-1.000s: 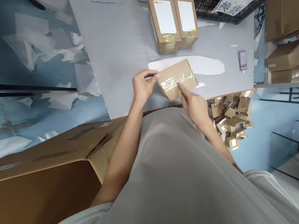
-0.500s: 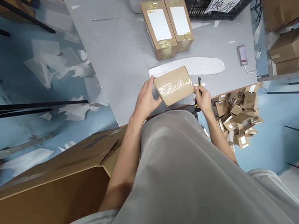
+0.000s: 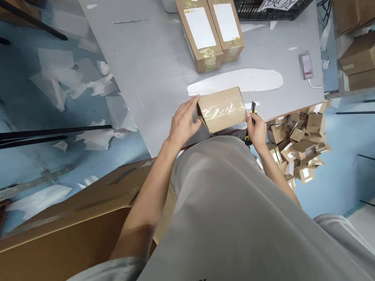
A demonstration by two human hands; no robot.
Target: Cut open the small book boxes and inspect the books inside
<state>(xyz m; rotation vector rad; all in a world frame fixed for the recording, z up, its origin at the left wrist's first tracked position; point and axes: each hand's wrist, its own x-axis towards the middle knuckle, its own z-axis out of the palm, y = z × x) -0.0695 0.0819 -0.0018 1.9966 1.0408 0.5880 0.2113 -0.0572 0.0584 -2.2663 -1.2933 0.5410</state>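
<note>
Small carton (image 3: 224, 110) | left grip (image 3: 184, 122): spread, holding it | right grip (image 3: 257, 129): closed round cutter (image 3: 253, 107)

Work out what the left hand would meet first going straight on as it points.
The left hand would probably first meet the small taped brown cardboard box at its fingertips; exact contact is unclear.

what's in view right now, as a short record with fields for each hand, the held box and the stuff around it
left hand: at the left end of the small taped box
right hand: at the box's right end, also holding a black and yellow cutter
small taped box: shiny tape along its upward face
on the table: two labelled boxes side by side, black crate, white strip
below the table edge: heap of small cartons
</note>
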